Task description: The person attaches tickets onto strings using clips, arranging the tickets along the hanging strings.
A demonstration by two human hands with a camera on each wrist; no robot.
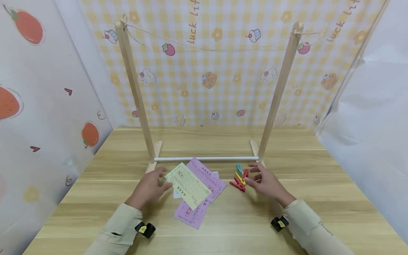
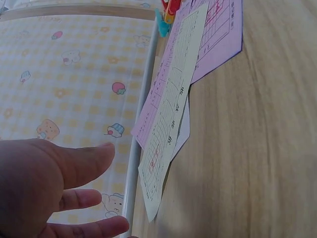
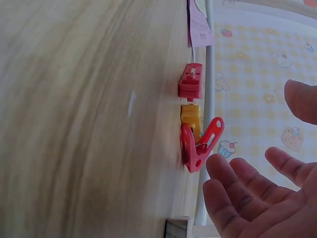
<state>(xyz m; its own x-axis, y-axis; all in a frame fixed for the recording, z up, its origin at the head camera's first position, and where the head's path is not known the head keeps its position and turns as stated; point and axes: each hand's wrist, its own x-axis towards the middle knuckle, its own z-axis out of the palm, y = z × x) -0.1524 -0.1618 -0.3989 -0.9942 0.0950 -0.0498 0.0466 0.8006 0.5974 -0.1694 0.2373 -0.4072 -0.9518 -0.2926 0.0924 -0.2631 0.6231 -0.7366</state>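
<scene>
My left hand [image 1: 149, 188] hovers beside the left corner of a pale yellow-green printed slip [image 1: 188, 186], thumb and fingers apart with nothing between them. That slip lies on top of a loose pile, over a purple slip [image 1: 208, 177] and another purple slip [image 1: 192, 216], with a white sheet partly hidden beneath. At the right, my right hand [image 1: 270, 185] has its fingers spread near a small cluster of plastic clothespins. In it are a teal clothespin [image 1: 239, 169], a yellow clothespin [image 1: 239, 178] and two red ones, one of them a red clothespin [image 3: 200, 144] standing near my fingertips.
Behind the slips stands a wooden frame with a left post [image 1: 135, 85], a right post [image 1: 280, 88] and a white crossbar [image 1: 207, 158] low down. A thin string [image 1: 220, 50] sags between the post tops. A patterned backdrop [image 1: 191, 88] rises behind the wooden table [image 1: 223, 233].
</scene>
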